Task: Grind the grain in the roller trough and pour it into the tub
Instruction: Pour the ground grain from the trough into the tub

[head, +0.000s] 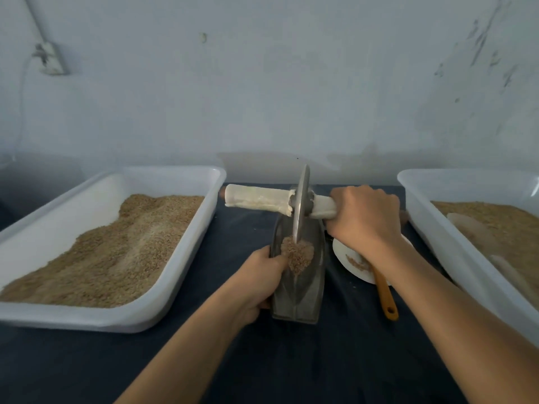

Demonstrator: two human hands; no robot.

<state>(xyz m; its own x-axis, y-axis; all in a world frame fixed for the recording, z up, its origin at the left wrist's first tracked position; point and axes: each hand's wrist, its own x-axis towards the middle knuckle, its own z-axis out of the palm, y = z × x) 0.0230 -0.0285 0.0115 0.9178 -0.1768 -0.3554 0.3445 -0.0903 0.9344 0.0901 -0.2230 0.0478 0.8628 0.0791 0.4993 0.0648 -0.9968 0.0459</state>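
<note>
A small heap of grain (297, 253) was observed in the metal roller trough (297, 290), piled against the lower edge of the upright grinding wheel (300, 204). The trough stood on the dark surface (335, 360), between two white tubs. The wheel was seated in the trough groove, its axle handle (256, 198) wrapped in pale cloth and lying crosswise.

The right hand (364, 214) was closed around the right end of the handle. The left hand (262, 275) was curled over the left rim of the trough, steadying it.

The grain in the trough appeared still coarse, so grinding was judged to be under way, not finished. Pouring had not yet been done for this batch.

The left tub (175, 275) was seen to hold a broad, uneven layer of tan grain or meal. The right tub (431, 228) also held grain, with a pale scoop-like item partly buried. Which tub was the target could not be told.

A white dish (347, 258) with a little grain and an orange-handled utensil (386, 295) lay just beside the trough, under the right forearm.
</note>
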